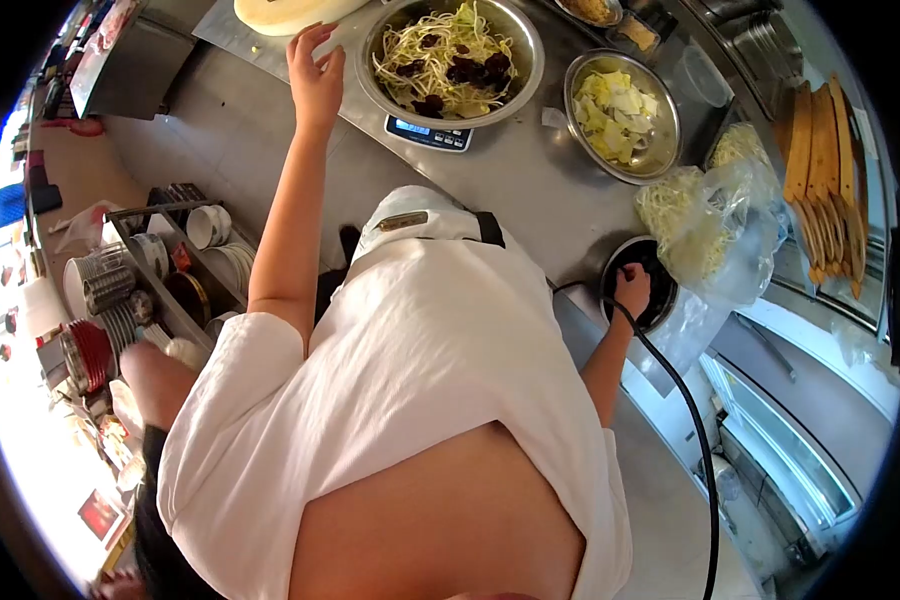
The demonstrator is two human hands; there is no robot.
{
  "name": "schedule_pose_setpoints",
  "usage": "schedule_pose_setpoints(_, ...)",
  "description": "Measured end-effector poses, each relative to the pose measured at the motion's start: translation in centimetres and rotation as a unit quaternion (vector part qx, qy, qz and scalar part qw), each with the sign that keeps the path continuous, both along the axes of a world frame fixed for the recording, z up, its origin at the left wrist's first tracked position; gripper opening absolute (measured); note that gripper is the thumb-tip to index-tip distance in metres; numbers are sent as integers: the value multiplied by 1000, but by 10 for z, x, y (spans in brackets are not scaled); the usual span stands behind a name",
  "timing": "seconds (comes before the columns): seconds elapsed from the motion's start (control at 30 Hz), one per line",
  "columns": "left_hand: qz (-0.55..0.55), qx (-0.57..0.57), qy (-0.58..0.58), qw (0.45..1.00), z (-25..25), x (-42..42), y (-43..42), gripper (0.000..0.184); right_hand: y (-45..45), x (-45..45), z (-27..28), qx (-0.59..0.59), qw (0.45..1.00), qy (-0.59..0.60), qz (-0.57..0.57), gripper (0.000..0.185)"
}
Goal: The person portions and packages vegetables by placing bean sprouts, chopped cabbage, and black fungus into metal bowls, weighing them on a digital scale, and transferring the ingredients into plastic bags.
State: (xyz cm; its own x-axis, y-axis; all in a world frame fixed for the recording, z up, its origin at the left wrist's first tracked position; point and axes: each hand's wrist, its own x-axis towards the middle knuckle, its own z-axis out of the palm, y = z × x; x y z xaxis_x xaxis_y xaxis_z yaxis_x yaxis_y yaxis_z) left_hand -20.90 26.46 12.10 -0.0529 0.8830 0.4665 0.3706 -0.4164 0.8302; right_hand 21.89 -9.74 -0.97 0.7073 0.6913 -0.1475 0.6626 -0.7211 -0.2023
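My left hand [315, 75] is raised near the counter edge, fingers apart and holding nothing. Close by on its right, a large steel bowl [537, 72] stands on a digital scale [428, 135] with a lit display. Bean sprouts [420, 50], cut cabbage and dark reddish-brown pieces [480, 72] fill the bowl. At the right, my right hand [632, 290] reaches into a smaller bowl [610, 262] with dark contents. Its fingers are bent and pressed together over the contents; what they grip is hidden. A plastic bag [735, 235] of bean sprouts lies beside this bowl.
Another steel bowl [572, 95] holds cut cabbage [618, 115]. A round board [295, 12] lies at the counter's far left. A black cable [685, 390] runs past my right arm. Wooden-handled tools [820, 180] hang at right; a dish rack [160, 275] stands at left, near another person's limb [155, 380].
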Motion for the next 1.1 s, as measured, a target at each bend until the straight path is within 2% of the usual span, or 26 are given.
schedule_pose_setpoints(0.03, 4, -4, -2, 1000, -1, 0, -3, 30, -2, 6, 1, -2, 1000, 6, 4, 25)
schedule_pose_setpoints(0.13, 21, -19, -4, 1000, -2, -1, -14, 30, -14, 27, 2, 40, 990, 129, -30, 28)
schedule_pose_setpoints(0.23, 26, -25, -14, 999, -20, -6, -18, 30, -25, 28, -4, -2, 998, 28, 65, 29)
schedule_pose_setpoints(0.33, 38, -63, -12, 997, -19, 0, -33, 29, -15, 7, 5, -67, 995, 63, 49, 33)
schedule_pose_setpoints(0.47, 43, -68, -5, 997, -28, -1, -48, 28, -17, 18, -2, -19, 995, 44, 93, 20)
schedule_pose_setpoints(0.57, 57, -89, 12, 994, -29, -6, -56, 28, -20, 31, 9, 1, 995, 76, 67, 13)
schedule_pose_setpoints(0.67, 56, -83, -5, 995, -49, -16, -54, 30, -32, 57, 9, -28, 988, 149, 1, 18)
schedule_pose_setpoints(0.7, 58, -86, -5, 995, -49, -17, -55, 30, -26, 55, 22, -35, 993, 110, 19, 19)
schedule_pose_setpoints(0.77, 60, -94, -4, 994, -49, -16, -57, 31, 3, 44, 53, 60, 987, 142, 41, 19)
schedule_pose_setpoints(0.8, 57, -100, -2, 993, -48, -14, -59, 31, 23, 30, 72, 106, 980, 160, 50, 19)
schedule_pose_setpoints(0.87, 50, -110, 3, 993, -44, -9, -63, 31, 78, -5, 105, 181, 940, 285, 45, 18)
schedule_pose_setpoints(0.93, 45, -116, 6, 992, -34, -4, -67, 31, 130, -41, 135, 266, 867, 406, 112, 19)
schedule_pose_setpoints(1.0, 43, -98, 30, 994, -20, -4, -73, 31, 173, -75, 167, 323, 807, 466, 165, 25)
schedule_pose_setpoints(1.07, 45, -82, 36, 995, -15, -10, -77, 31, 206, -104, 187, 417, 754, 439, 254, 31)
schedule_pose_setpoints(1.1, 49, -76, 29, 996, -16, -17, -78, 31, 210, -111, 193, 403, 769, 426, 253, 30)
